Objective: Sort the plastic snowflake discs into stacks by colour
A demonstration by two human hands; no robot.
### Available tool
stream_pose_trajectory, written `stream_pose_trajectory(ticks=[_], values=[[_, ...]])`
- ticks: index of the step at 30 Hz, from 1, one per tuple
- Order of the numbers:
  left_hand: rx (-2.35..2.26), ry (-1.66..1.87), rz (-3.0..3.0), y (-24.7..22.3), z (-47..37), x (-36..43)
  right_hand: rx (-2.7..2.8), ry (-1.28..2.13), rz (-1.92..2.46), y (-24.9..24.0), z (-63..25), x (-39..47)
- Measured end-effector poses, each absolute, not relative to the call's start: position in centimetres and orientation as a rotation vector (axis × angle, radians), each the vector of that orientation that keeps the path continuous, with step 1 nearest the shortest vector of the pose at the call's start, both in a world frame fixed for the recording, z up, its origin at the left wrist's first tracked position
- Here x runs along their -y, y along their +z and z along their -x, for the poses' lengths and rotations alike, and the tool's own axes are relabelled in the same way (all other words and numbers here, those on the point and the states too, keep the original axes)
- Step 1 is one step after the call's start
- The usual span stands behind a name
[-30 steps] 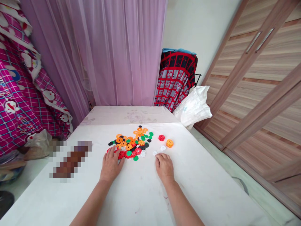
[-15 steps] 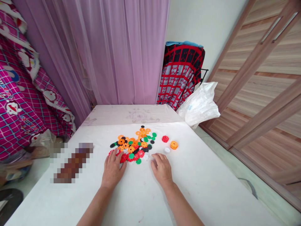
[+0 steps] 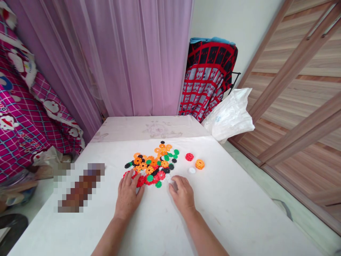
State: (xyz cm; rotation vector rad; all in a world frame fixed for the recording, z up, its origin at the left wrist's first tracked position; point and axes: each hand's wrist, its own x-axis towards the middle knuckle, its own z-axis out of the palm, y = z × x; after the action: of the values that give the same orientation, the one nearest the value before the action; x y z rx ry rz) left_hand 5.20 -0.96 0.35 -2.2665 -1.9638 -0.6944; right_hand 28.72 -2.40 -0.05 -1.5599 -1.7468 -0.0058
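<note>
A loose pile of flower-shaped discs (image 3: 150, 165) in orange, red, green, black and white lies on the white-covered table (image 3: 234, 213). My left hand (image 3: 129, 193) rests at the pile's front left, fingers spread and fingertips over red discs. At the front right edge, my right hand (image 3: 182, 193) has its thumb and index finger close around a white disc (image 3: 169, 179); whether it grips the disc cannot be told. Right of the pile are a small red stack (image 3: 189, 156), an orange stack (image 3: 199, 164) and white discs (image 3: 192, 170).
A pixelated reddish-brown area (image 3: 81, 188) covers something at the table's left. Beyond the right back edge is a white plastic bag (image 3: 230, 115). Purple curtains (image 3: 138, 60) hang behind, and a wooden wardrobe (image 3: 301, 99) stands at the right.
My right hand has shifted slightly left toward the white disc, its thumb and index finger drawing closer together. My left hand stays at the red discs. The view has shifted a little.
</note>
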Motion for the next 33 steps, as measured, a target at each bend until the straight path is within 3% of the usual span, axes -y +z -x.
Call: stream_pose_trajectory(ticks=[14,33], values=[[1.970,-0.670,2.289,0.7,-5.2,1.2,1.639,-0.125,1.856,-0.9,-31.6,-0.3],[1.987,-0.679,2.292,0.6,-5.3,1.2,1.738,-0.127,1.724,1.0,-30.8,1.0]])
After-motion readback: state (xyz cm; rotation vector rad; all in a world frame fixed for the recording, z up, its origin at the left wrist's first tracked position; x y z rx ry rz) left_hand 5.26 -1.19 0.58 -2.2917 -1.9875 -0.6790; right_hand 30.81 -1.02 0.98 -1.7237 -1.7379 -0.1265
